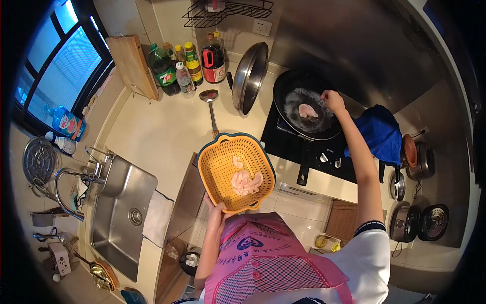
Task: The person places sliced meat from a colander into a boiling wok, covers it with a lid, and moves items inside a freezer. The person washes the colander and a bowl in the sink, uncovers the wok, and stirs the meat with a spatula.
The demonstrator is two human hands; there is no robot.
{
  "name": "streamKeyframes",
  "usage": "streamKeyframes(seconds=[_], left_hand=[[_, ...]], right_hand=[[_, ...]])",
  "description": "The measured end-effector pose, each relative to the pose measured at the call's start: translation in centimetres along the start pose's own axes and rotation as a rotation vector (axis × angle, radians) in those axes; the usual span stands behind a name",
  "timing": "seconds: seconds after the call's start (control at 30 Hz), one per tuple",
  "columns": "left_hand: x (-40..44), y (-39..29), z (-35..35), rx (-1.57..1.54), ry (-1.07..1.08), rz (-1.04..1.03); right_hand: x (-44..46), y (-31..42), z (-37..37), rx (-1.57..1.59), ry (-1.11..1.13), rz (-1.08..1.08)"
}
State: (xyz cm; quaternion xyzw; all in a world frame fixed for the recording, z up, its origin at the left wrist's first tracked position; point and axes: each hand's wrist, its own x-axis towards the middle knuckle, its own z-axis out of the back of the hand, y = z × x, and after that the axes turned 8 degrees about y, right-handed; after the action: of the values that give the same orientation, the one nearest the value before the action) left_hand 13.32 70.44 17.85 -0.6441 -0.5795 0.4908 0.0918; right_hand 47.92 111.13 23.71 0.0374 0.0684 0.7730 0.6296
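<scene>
A perforated, round-cornered yellow basket holds pale slices.

Upper left: wooden board standing near green soda bottle. Top centre: black wire rack on wall. Lower left: steel sink, white cloth over its right edge. Right: crumpled blue cloth.

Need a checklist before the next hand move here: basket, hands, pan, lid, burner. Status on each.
1. Basket supported: ok, left hand holds its near edge.
2. Pale meat pieces inside the basket: ok, several lie there.
3. Pan on stove: ok, one meat piece lies in it.
4. Right hand clear of pan: not ok, it is over the right side.
5. Lid off the pan: ok, it stands on edge left of the stove.
6. Burner lit: cannot tell, pan covers it.
</scene>
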Motion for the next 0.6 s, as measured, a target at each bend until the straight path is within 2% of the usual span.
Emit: streamKeyframes(seconds=[0.03,0.1,0.13,0.2,0.3,0.37,0.4,0.43,0.53,0.6], left_hand=[[0.0,0.1,0.0,-0.016,0.017,-0.013],[-0.3,-0.1,-0.6,-0.015,0.016,-0.026],[-0.3,-0.1,-0.8,-0.016,0.020,-0.046],[-0.4,-0.1,-0.6,0.000,0.041,-0.053],[-0.6,-0.5,-1.1,0.008,0.070,-0.062],[-0.7,-0.3,-0.7,0.010,0.127,-0.123],[-0.9,-0.6,-1.0,0.001,0.150,-0.129],[-1.0,-0.7,-1.1,0.001,0.143,-0.132],[-1.0,-0.4,-1.3,0.012,0.156,-0.212],[-1.2,-0.5,-1.2,0.014,0.165,-0.210]], right_hand=[[-1.1,1.0,0.8,0.000,0.005,-0.002],[-4.0,4.0,2.9,0.129,-0.133,0.268],[-5.7,5.8,3.9,0.133,-0.129,0.268],[-8.8,9.4,5.2,0.319,-0.043,0.388],[-12.1,13.4,5.1,0.413,0.047,0.514],[-13.5,15.7,4.4,0.264,0.009,0.720],[-14.4,17.0,4.2,0.303,0.113,0.711],[-14.3,17.7,2.8,0.347,0.126,0.780],[-15.2,20.2,0.9,0.291,0.207,0.872],[-15.9,21.5,-0.5,0.197,0.347,0.840]])
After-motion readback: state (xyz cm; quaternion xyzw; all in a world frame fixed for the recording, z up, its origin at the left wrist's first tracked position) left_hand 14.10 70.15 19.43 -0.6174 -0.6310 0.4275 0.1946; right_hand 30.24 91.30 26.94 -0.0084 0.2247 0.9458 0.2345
